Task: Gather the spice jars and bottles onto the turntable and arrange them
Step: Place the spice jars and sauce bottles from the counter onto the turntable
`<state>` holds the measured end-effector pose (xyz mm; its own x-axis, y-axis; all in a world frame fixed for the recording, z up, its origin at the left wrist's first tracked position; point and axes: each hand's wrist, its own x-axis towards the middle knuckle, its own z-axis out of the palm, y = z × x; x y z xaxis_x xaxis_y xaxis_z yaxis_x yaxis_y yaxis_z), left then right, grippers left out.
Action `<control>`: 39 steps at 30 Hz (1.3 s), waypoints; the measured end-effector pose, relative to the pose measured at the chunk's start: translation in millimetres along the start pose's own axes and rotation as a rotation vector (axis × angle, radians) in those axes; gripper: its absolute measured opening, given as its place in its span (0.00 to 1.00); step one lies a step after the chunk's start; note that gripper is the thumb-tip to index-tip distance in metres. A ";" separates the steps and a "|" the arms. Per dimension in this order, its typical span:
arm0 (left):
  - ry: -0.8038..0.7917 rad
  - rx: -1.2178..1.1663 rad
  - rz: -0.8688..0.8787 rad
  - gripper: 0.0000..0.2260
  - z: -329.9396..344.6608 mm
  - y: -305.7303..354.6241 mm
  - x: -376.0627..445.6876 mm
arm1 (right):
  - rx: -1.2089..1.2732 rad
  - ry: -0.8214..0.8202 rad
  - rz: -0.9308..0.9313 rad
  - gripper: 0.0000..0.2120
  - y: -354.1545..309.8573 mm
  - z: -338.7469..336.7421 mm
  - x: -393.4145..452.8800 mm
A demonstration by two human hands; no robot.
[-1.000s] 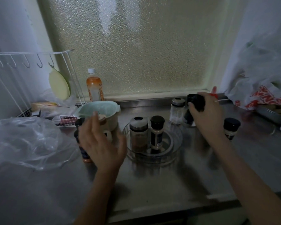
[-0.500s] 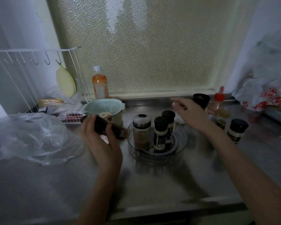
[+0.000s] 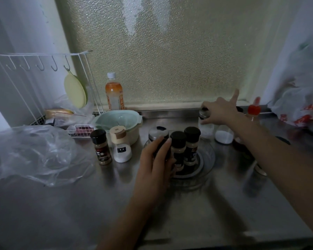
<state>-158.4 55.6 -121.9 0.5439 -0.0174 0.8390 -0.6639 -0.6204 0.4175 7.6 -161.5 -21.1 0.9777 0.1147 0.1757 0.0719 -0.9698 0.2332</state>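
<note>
Left hand point(image 3: 156, 159) round dark jar point(image 3: 162, 150), right hand point(image 3: 220, 112) gripping shaker point(image 3: 205, 123); labels unreadable.

A clear round turntable point(image 3: 206, 159) is sitting on the steel bench. Two upright black-capped jars point(image 3: 178, 150) point(image 3: 192, 145) of tan powder are standing on it side by side, with a silver-lidded jar point(image 3: 158, 132) just behind on the left and a dark jar point(image 3: 163, 150) at the near left edge. To the left, off the turntable, a black-capped brown spice jar point(image 3: 101, 147) and a beige-capped white shaker point(image 3: 120, 144) are standing upright together. Far right, a silver-capped glass jar point(image 3: 205, 127), a jar of white powder point(image 3: 224, 135) and a red-capped bottle point(image 3: 253, 112) are standing on the bench.
</note>
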 end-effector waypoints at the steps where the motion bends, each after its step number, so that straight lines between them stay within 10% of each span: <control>1: 0.022 -0.037 -0.054 0.14 -1.1 -0.1 0.8 | 0.083 0.060 -0.002 0.24 0.4 -5.7 -5.2; 6: -0.045 0.024 -0.026 0.18 -1.2 -4.0 7.1 | 0.620 0.274 -0.050 0.29 5.3 -33.4 -24.0; 16: -0.155 0.082 -0.127 0.23 1.3 -17.7 4.5 | 0.772 -0.027 -0.290 0.24 -32.9 -1.3 -58.3; 21: 0.196 0.284 -0.195 0.22 -13.4 -32.3 9.5 | 0.890 -0.010 -0.204 0.24 -1.5 -19.1 -60.5; 24: 0.323 0.412 -0.389 0.25 -22.3 -54.5 14.9 | 0.558 0.208 -0.029 0.22 27.4 -17.6 -44.9; 29: 0.302 0.313 -0.633 0.32 -26.9 -86.3 21.0 | 0.198 -0.156 0.109 0.30 33.7 11.8 -26.6; 39: 0.397 0.290 -0.863 0.23 -35.7 -102.0 25.9 | 0.230 -0.019 0.297 0.38 33.1 8.7 -22.6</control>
<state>-94.9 146.4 -130.3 0.5348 0.7618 0.3656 0.0588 -0.4652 0.8833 -10.3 -198.1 -25.6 0.9659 -0.1812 0.1849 -0.1757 -0.9834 -0.0463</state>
